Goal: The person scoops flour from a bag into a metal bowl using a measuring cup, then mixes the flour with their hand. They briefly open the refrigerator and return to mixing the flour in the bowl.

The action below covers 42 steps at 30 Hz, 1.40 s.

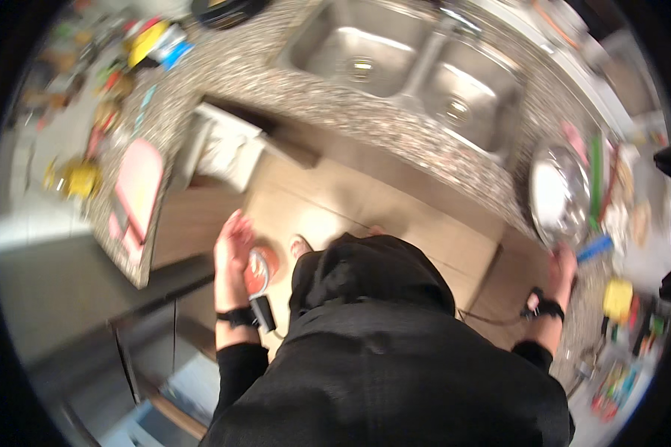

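Observation:
My left hand (235,242) hangs over the floor beside the counter's left arm, its fingers loosely stretched out and nothing visible in them. Below it, partly covered by my wrist, is a round reddish container (259,270) with a pale rim. At the right counter my right hand (564,264) is at the near rim of a shiny round bowl or lid (558,195). A blue handle-like piece (595,247) lies right beside those fingers. Blur hides whether they grip either one. Both wrists wear black straps with small devices.
Ahead is a double steel sink (414,82) in a speckled counter (328,104). An open drawer (227,153) holding white material juts out at left. Near it lie a pink cutting board (138,182) and a dark-handled knife (127,220). A yellow sponge (617,299) sits at right.

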Each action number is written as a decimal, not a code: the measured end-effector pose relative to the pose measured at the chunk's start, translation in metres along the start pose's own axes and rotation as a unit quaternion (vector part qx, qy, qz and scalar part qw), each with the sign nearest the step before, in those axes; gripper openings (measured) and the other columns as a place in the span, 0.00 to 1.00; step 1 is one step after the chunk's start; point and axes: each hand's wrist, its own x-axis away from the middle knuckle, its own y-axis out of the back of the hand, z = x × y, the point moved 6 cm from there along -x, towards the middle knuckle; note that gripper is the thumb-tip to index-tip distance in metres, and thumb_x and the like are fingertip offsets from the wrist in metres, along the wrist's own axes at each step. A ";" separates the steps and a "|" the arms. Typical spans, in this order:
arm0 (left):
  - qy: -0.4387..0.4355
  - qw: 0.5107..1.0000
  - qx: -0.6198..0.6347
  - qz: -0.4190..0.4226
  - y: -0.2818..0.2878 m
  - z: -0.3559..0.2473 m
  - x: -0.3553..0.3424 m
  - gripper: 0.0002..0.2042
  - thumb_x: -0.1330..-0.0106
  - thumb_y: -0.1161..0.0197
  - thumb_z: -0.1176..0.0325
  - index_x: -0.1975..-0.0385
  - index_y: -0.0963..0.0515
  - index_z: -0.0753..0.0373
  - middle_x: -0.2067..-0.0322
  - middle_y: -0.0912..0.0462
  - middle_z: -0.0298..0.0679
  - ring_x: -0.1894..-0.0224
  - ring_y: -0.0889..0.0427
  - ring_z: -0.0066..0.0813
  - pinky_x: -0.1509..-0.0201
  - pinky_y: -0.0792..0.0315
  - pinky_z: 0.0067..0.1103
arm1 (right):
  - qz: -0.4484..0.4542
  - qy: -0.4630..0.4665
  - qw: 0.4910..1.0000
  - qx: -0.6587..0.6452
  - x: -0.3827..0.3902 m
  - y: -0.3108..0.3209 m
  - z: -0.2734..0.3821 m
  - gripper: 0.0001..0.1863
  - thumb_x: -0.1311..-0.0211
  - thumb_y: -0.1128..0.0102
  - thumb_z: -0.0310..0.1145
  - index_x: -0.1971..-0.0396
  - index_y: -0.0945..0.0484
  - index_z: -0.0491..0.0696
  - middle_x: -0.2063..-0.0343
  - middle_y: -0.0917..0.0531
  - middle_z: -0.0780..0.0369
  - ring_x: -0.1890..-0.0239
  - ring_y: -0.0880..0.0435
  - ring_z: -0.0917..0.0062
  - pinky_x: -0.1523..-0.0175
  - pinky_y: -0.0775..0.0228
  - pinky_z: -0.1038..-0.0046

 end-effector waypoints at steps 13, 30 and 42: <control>0.066 0.982 -0.106 0.140 -0.056 0.001 -0.002 0.15 0.35 0.40 0.61 0.50 0.26 0.55 0.64 0.21 0.28 0.61 0.23 0.20 0.55 0.28 0.20 | 0.010 0.136 0.991 -0.002 0.187 -0.092 0.150 0.09 0.46 0.48 0.21 0.64 0.33 0.44 0.82 0.29 0.65 0.87 0.35 0.83 0.87 0.44 0.80; 0.065 0.877 -0.152 0.451 -0.151 -0.034 0.131 0.32 0.32 0.45 0.59 0.33 0.50 0.62 0.44 0.31 0.56 0.51 0.21 0.49 0.53 0.20 0.34 | 0.332 0.098 0.919 0.189 0.387 -0.330 0.052 0.22 0.44 0.47 0.23 0.48 0.36 0.48 0.72 0.23 0.67 0.80 0.29 0.87 0.80 0.41 0.85; -0.015 0.992 -0.052 0.115 0.043 -0.102 0.085 0.18 0.36 0.46 0.73 0.48 0.36 0.72 0.61 0.21 0.48 0.66 0.16 0.36 0.73 0.16 0.23 | 0.539 0.050 0.809 0.229 0.572 -0.505 -0.118 0.34 0.44 0.47 0.25 0.38 0.48 0.49 0.60 0.23 0.62 0.71 0.23 0.82 0.75 0.31 0.81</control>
